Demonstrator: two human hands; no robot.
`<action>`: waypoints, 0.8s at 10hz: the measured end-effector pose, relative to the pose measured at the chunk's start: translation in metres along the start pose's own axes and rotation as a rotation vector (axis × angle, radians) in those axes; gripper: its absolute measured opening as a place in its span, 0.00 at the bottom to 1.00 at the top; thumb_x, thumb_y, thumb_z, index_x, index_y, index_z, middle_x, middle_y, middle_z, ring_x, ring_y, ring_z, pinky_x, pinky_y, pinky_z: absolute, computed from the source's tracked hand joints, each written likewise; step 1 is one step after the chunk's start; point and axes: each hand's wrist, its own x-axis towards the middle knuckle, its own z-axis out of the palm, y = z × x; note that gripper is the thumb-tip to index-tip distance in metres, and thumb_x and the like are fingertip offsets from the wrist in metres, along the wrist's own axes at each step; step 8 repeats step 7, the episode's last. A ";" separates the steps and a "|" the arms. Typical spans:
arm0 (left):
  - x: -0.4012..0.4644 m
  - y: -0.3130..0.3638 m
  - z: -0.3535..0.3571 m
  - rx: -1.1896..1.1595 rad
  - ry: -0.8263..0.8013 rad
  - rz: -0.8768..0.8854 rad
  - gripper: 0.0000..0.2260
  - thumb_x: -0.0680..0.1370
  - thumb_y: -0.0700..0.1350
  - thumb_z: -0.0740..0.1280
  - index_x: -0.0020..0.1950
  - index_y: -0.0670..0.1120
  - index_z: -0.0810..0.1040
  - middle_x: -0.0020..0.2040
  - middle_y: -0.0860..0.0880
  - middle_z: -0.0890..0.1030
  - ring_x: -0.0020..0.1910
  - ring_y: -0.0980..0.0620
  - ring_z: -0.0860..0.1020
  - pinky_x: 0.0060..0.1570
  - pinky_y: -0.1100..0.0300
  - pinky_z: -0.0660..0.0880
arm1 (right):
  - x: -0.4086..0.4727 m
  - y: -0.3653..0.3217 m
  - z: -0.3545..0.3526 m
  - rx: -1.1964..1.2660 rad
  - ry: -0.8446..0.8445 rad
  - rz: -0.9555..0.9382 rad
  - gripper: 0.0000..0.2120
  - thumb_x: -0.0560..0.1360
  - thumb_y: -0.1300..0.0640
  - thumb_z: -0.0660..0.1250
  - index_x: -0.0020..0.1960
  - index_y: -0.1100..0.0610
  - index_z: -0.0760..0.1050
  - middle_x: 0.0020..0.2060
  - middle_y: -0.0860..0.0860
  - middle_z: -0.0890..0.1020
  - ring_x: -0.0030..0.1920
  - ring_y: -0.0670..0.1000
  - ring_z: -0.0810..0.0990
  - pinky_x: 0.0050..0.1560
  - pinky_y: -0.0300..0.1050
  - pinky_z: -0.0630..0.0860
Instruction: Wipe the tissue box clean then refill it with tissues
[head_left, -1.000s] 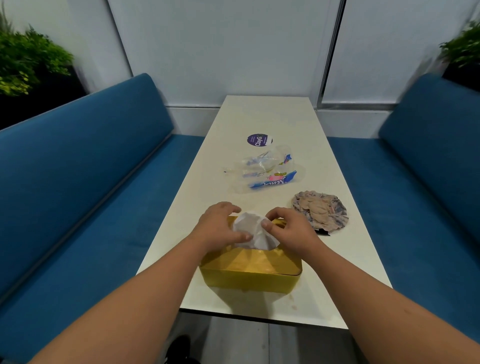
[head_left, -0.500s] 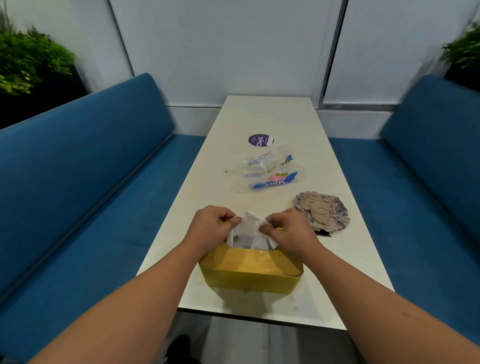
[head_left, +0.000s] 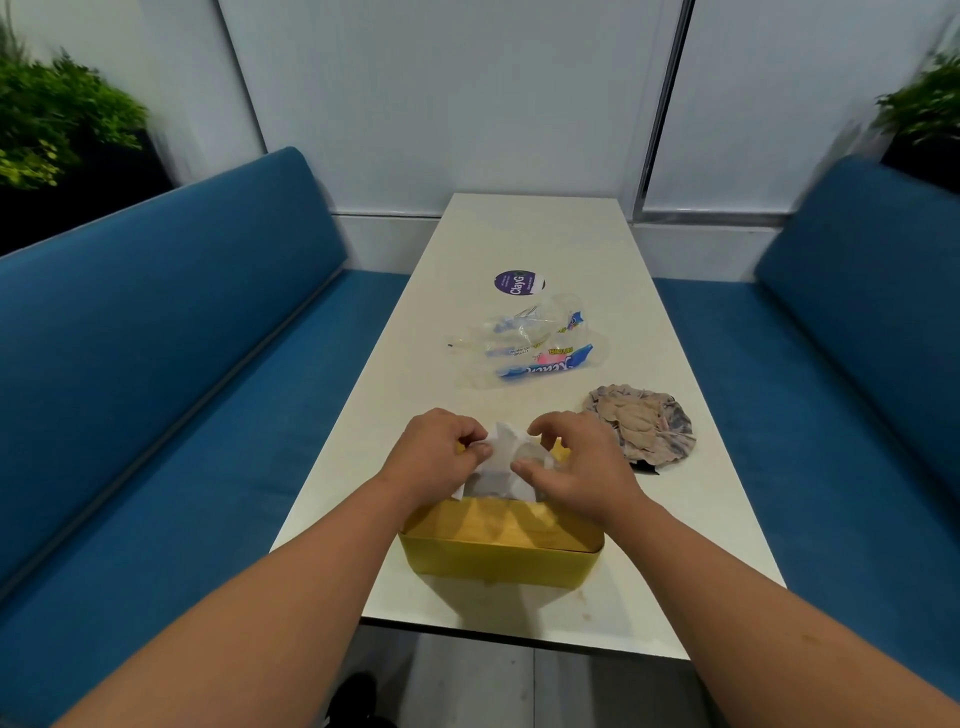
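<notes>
The yellow tissue box (head_left: 498, 551) sits at the near edge of the tabletop (head_left: 540, 234). Above it, the left hand (head_left: 436, 457) pinches the white tissue (head_left: 501, 467) between curled fingers and thumb; the right hand (head_left: 576, 467) pinches its other side. A crumpled cloth (head_left: 644, 428) lies near the right edge, an empty plastic wrapper (head_left: 535, 348) mid-tabletop.

A round purple sticker (head_left: 518, 283) on the white table (head_left: 696, 493) reads "ClayG", printed sideways, with finer lines beside it too small to read. The empty clear tissue wrapper (head_left: 535, 348) carries a blue band with white script, seen upside down and not surely legible, plus small illegible print on a pink patch.
</notes>
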 end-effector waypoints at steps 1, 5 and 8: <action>0.001 -0.002 0.000 0.004 -0.015 -0.017 0.11 0.79 0.52 0.66 0.57 0.50 0.82 0.53 0.52 0.81 0.49 0.52 0.77 0.50 0.61 0.75 | 0.000 -0.001 0.002 -0.067 -0.003 0.020 0.11 0.74 0.43 0.68 0.51 0.47 0.80 0.38 0.41 0.79 0.45 0.46 0.73 0.47 0.43 0.66; 0.000 -0.003 -0.002 -0.024 -0.028 -0.013 0.11 0.79 0.52 0.66 0.58 0.50 0.81 0.51 0.53 0.82 0.46 0.54 0.77 0.48 0.63 0.75 | 0.002 -0.003 0.002 -0.077 -0.128 0.069 0.09 0.75 0.44 0.66 0.51 0.45 0.82 0.37 0.42 0.72 0.48 0.49 0.70 0.44 0.45 0.65; 0.001 -0.001 -0.008 -0.054 -0.039 -0.010 0.11 0.79 0.54 0.66 0.56 0.51 0.81 0.47 0.56 0.79 0.44 0.57 0.76 0.42 0.69 0.73 | 0.005 -0.003 -0.005 0.039 -0.102 0.075 0.14 0.72 0.38 0.67 0.51 0.44 0.81 0.41 0.39 0.80 0.48 0.46 0.74 0.47 0.48 0.74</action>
